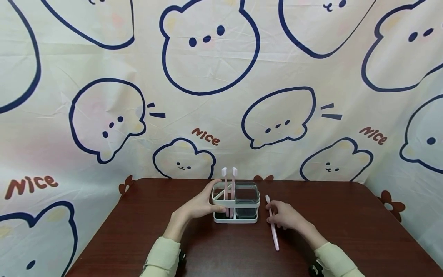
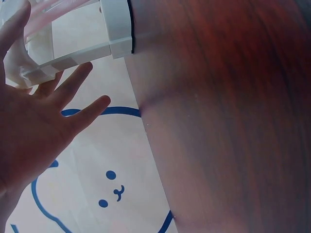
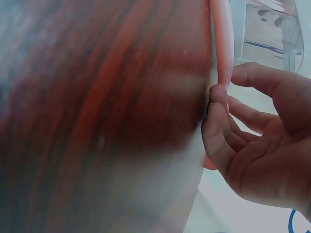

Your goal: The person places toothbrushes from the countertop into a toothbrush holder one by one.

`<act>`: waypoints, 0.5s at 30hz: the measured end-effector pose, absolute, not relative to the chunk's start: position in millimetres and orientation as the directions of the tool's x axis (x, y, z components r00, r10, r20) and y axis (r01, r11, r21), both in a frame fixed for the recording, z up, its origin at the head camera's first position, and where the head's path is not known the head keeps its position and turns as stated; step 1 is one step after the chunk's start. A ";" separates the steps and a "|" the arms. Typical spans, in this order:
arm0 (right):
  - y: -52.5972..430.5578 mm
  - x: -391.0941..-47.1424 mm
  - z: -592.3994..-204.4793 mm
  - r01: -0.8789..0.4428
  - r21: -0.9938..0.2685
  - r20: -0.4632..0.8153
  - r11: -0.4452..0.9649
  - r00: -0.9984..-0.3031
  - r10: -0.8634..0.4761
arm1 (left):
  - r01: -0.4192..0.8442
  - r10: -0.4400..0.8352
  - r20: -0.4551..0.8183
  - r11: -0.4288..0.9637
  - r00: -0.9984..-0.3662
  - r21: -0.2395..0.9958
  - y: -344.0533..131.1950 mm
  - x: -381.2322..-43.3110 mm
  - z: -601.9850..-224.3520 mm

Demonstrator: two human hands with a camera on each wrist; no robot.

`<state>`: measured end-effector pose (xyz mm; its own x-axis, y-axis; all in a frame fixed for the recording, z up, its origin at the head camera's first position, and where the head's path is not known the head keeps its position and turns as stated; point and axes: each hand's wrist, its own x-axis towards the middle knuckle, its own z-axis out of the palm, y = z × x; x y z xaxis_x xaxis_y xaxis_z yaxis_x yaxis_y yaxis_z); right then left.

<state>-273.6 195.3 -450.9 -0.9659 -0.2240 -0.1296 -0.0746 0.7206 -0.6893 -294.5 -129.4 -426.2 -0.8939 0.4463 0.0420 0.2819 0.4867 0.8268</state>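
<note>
A white toothbrush holder [image 1: 246, 206] with a clear cup [image 1: 247, 193] in its right part stands on the table. Two pink toothbrushes [image 1: 233, 188] stand upright in its left part, heads up. My left hand [image 1: 198, 204] holds the holder's left side, thumb at the front and fingers toward the back; in the left wrist view two fingers stick out below the holder's frame [image 2: 80, 57]. Right of the holder, my right hand [image 1: 288, 215] pinches another pink toothbrush [image 1: 274, 236] near its upper half, head pointing away from me. The right wrist view shows its handle [image 3: 223, 39] between thumb and fingers.
The dark brown wooden table [image 1: 346, 231] reaches back to a pale cloth backdrop [image 1: 221, 111] printed with bear outlines. The backdrop hangs behind the table's far edge and along both sides.
</note>
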 end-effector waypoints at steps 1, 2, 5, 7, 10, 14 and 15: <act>195.9 -273.6 -450.2 -0.081 -0.695 -0.117 0.715 -0.968 -0.223 | 0.281 0.445 0.041 0.489 -0.895 0.826 -129.5 -294.5 -426.3; 196.4 -273.7 -449.2 -0.089 -0.700 -0.102 0.709 -0.969 -0.223 | 0.278 0.442 0.039 0.492 -0.896 0.825 -129.5 -294.4 -426.3; 197.2 -274.5 -445.4 -0.116 -0.712 -0.055 0.693 -0.974 -0.219 | 0.272 0.436 0.033 0.497 -0.899 0.824 -129.5 -294.2 -426.2; 196.7 -275.3 -441.7 -0.127 -0.717 -0.029 0.685 -0.977 -0.211 | 0.269 0.433 0.032 0.498 -0.901 0.824 -129.3 -293.7 -425.8; 195.8 -276.5 -436.6 -0.133 -0.726 -0.002 0.675 -0.981 -0.195 | 0.268 0.435 0.032 0.495 -0.900 0.826 -128.9 -293.1 -425.2; 194.8 -277.2 -430.2 -0.142 -0.731 0.031 0.667 -0.984 -0.175 | 0.270 0.439 0.032 0.492 -0.898 0.827 -128.4 -292.5 -424.8; 194.5 -276.9 -428.3 -0.149 -0.727 0.045 0.670 -0.984 -0.170 | 0.272 0.440 0.034 0.492 -0.897 0.827 -128.2 -292.5 -424.9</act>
<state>-276.9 194.5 -428.3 -0.9844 -0.1698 0.0451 -0.1489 0.6701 -0.7272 -292.5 -128.2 -424.9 -0.8973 0.4401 0.0336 0.2724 0.4922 0.8267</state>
